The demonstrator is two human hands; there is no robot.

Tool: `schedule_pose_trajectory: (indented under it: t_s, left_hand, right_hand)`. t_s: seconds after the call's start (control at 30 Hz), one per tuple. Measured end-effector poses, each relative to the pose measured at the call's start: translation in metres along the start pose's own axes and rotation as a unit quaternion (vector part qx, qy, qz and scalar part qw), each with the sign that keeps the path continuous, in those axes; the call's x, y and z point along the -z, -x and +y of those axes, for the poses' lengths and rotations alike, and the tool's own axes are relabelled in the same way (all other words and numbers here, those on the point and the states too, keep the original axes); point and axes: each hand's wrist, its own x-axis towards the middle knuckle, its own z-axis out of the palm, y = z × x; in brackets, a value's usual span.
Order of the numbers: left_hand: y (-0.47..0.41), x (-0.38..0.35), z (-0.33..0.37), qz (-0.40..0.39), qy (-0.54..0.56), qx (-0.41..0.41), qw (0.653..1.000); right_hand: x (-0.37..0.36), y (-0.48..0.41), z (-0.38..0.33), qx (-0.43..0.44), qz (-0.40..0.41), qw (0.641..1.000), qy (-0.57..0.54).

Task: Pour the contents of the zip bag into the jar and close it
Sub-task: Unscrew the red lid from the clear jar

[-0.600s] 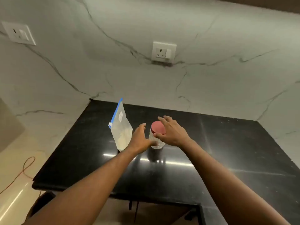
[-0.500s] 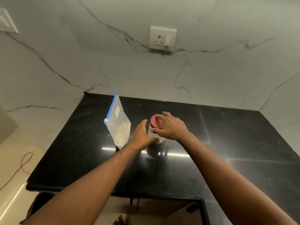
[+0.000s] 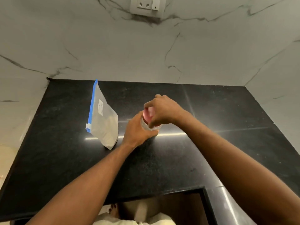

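black countertop (image 3: 227,111) | marble wall (image 3: 113,46) | wall socket (image 3: 146,4)

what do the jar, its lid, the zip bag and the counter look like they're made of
Jar: clear and glossy, glass or hard plastic; mostly hidden by the left hand.
Lid: opaque red, smooth, probably plastic, under the right hand.
Zip bag: thin translucent plastic film with a blue zip strip and pale contents showing through.
Counter: black polished stone, likely granite, speckled and mirroring light.

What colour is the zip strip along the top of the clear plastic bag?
Blue zip strip, with a pale slider at its lower end; head view.
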Motion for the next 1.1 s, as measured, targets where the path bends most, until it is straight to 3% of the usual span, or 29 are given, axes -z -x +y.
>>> schedule_pose_trajectory:
  t_s: [0.07,0.17,0.23,0.3,0.37,0.6,0.7,0.83,1.0,1.1]
  left_hand:
    - [0.001,0.000,-0.001,-0.010,0.009,-0.011,1.000]
    - [0.000,0.001,-0.002,-0.027,-0.008,-0.031,0.999]
    - [-0.001,0.003,-0.002,-0.033,-0.004,-0.033,0.999]
    - [-0.003,0.005,-0.002,-0.024,-0.005,-0.040,0.999]
    - [-0.005,0.005,-0.001,-0.011,-0.012,-0.050,0.999]
    - [-0.005,0.003,0.000,-0.022,-0.015,-0.040,0.999]
    - [-0.006,0.004,0.003,-0.021,-0.012,-0.029,0.999]
    - [-0.001,-0.001,0.008,-0.004,-0.034,-0.022,0.999]
    - [-0.001,0.000,0.005,-0.009,-0.047,0.008,0.999]
    - [0.000,0.002,0.005,-0.016,-0.034,0.002,0.999]
  right_hand:
    - [0.007,0.003,0.005,0.063,-0.065,0.996,0.024]
    - [0.017,0.008,0.009,0.112,-0.119,0.985,-0.047]
    - [0.019,0.008,0.007,0.081,-0.065,0.994,-0.041]
    - [0.015,0.004,0.002,0.001,-0.008,0.997,0.083]
    - [0.012,0.000,-0.006,-0.030,-0.009,0.985,0.171]
    - [0.034,-0.001,0.003,0.139,-0.137,0.976,0.093]
    - [0.034,-0.003,0.006,0.128,-0.101,0.986,0.034]
    - [0.010,-0.005,0.001,0.047,-0.038,0.986,0.153]
    - [0.020,-0.007,0.005,0.189,-0.115,0.969,0.112]
    - [0.028,-0.006,0.007,0.196,-0.143,0.970,0.014]
